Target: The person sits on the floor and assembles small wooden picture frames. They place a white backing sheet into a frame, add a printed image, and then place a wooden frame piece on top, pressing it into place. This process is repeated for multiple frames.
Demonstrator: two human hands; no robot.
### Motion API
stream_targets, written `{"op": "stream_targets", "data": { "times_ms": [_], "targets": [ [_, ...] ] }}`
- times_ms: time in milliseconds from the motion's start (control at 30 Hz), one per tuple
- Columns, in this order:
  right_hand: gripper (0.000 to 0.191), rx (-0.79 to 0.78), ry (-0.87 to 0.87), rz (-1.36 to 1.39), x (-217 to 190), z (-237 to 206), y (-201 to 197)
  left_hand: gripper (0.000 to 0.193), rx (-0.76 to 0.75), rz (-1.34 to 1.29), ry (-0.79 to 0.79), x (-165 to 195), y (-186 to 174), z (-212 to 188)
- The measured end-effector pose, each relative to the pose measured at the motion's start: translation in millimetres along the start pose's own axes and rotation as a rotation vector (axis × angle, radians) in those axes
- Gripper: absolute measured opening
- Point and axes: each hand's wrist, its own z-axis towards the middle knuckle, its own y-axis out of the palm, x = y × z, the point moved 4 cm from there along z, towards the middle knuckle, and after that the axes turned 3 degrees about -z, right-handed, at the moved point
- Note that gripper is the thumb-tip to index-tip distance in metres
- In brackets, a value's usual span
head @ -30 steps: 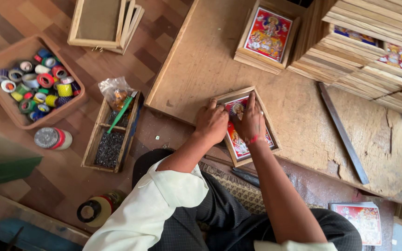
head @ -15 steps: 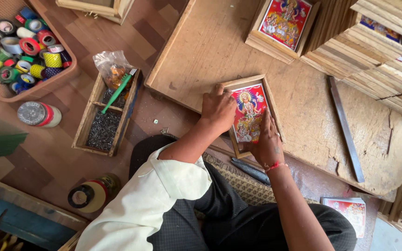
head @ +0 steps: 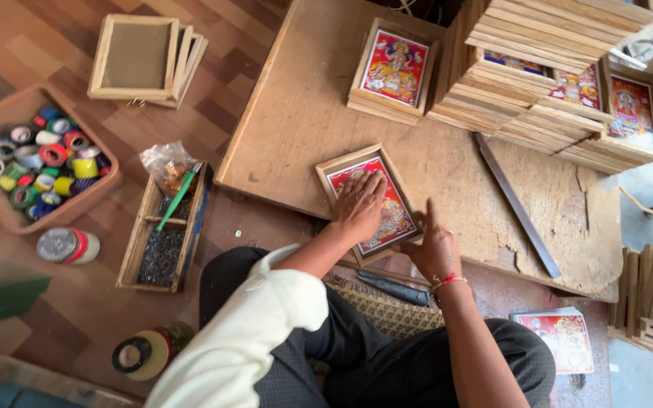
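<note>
A small wooden picture frame (head: 339,171) with a red and yellow print lies tilted on the wooden work board (head: 289,128); its lower corner hangs over the board's near edge. My left hand (head: 360,205) lies flat on the print, fingers spread. My right hand (head: 434,253), with a red thread at the wrist, grips the frame's lower right edge, index finger stretched along it.
More framed prints (head: 394,68) and tall stacks of frames (head: 538,45) stand at the back of the board, beside a dark metal strip (head: 515,204). On the floor: a tray of tape rolls (head: 39,159), a nail box (head: 162,253), a dark tool (head: 394,287), loose prints (head: 564,336).
My right hand slid off the print to the frame's lower right edge. My left hand moved from the frame's left side onto the print. The frame turned slightly.
</note>
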Motion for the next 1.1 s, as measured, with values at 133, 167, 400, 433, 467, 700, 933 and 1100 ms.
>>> {"op": "stream_targets", "data": {
  "times_ms": [133, 167, 400, 433, 467, 700, 933, 1100],
  "targets": [
    [0.115, -0.088, 0.037, -0.068, 17, 1, 9, 0.074, 0.043, -0.047, -0.183, 9, 5, 22],
    [0.115, -0.094, 0.041, -0.056, 19, 2, 9, 0.073, 0.082, -0.021, -0.205, 11, 6, 23],
    [0.122, -0.060, 0.051, 0.028, 19, 4, 5, 0.081, 0.087, 0.052, -0.185, 29, 24, 17],
    [0.123, -0.071, 0.063, 0.020, 19, 4, 6, 0.082, 0.075, 0.052, -0.176, 33, 25, 12],
    [0.121, -0.072, 0.062, 0.026, 19, 3, 7, 0.084, 0.061, 0.049, -0.162, 38, 25, 8],
    [0.114, -0.104, 0.021, -0.130, 26, 3, 23, 0.091, -0.147, 0.177, -0.126, 47, 27, 3],
    [0.097, -0.098, 0.042, -0.275, 19, -22, -11, 0.098, 0.147, -0.038, -0.142, 42, 3, 14],
    [0.105, -0.086, 0.121, -0.293, -6, -39, -32, 0.085, 0.270, 0.084, 0.088, 46, -9, 16]
  ]
}}
